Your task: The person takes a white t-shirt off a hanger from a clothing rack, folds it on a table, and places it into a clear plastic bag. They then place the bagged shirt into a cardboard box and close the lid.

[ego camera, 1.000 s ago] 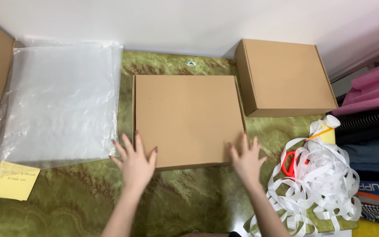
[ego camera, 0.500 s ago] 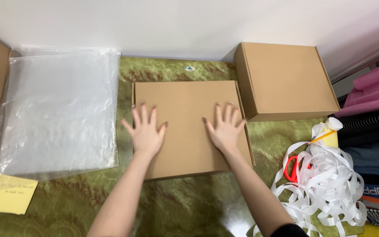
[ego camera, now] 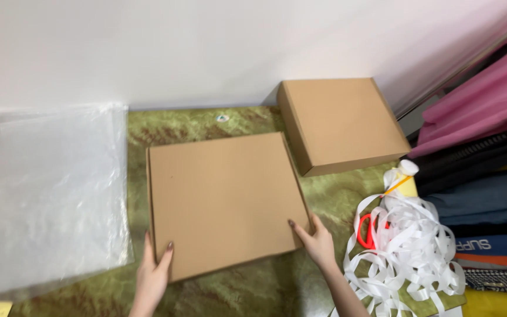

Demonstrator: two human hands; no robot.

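Both hands, left hand and right hand, are gripping the flat cardboard box by its near corners, fingers closed on its edge, seemingly repositioning it on the counter.

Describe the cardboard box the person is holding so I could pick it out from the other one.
On the green mottled tabletop, look to the middle, right of the clear plastic sheet. The flat brown box lies there, gripped at its near corners by the left hand and right hand. Its neighbour, the second box, sits untouched by the wall.
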